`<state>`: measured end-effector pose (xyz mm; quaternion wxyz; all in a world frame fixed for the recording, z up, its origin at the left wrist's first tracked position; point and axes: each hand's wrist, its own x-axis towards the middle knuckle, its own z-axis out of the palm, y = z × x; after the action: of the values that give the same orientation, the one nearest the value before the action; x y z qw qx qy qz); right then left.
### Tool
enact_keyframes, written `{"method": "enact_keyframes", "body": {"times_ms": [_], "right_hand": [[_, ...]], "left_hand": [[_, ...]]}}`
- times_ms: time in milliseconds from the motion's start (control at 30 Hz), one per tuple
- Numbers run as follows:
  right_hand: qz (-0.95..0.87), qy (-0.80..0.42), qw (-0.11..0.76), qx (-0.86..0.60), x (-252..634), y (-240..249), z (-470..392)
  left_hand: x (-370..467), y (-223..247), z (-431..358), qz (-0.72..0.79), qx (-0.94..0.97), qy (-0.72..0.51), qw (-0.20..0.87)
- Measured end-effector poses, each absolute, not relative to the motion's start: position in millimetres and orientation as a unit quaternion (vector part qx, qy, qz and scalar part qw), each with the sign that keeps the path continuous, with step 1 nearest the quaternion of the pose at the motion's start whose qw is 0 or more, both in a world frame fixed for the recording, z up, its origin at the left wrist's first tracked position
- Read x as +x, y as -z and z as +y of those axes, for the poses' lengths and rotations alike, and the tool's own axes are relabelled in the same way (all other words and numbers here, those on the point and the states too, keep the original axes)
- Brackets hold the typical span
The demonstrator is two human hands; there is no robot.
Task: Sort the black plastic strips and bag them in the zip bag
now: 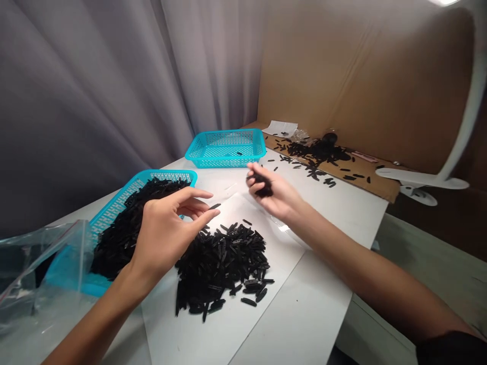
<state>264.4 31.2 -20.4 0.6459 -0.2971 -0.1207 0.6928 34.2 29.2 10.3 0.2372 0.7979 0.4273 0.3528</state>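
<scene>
Between the thumb and fingertips of my left hand (pixel 171 223) is one small, thin black piece (pixel 215 206) with a long, narrow shape. My right hand (pixel 276 192) is curled around several similar black pieces (pixel 262 185), which show between its fingers. Below both hands, a heap of black pieces (pixel 224 258) lies on a white sheet (pixel 198 339), with a few loose ones at its near right edge. Left of it, a blue perforated basket (pixel 110 218) is heaped with the same pieces, partly hidden behind my left hand.
A second blue basket (pixel 225 157) at the back holds a single visible piece. More black pieces (pixel 319 152) lie scattered at the back right on cardboard (pixel 375 190). A white lamp clamp (pixel 422 180) grips that side. A clear plastic bag (pixel 45 284) covers the near left.
</scene>
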Motion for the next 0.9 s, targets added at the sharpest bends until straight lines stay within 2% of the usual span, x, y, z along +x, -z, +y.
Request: {"method": "enact_keyframes", "body": {"times_ms": [233, 433, 900], "right_hand": [[-0.377, -0.696, 0.516, -0.328, 223, 31, 4], [-0.429, -0.657, 0.499, -0.367, 224, 28, 2], [-0.42, -0.668, 0.498, -0.36, 227, 22, 0]], "left_hand": [[33, -11, 29, 0.369, 0.846, -0.349, 0.16], [34, -9, 30, 0.33, 0.857, -0.369, 0.142], [33, -9, 32, 0.302, 0.856, -0.407, 0.107]]}}
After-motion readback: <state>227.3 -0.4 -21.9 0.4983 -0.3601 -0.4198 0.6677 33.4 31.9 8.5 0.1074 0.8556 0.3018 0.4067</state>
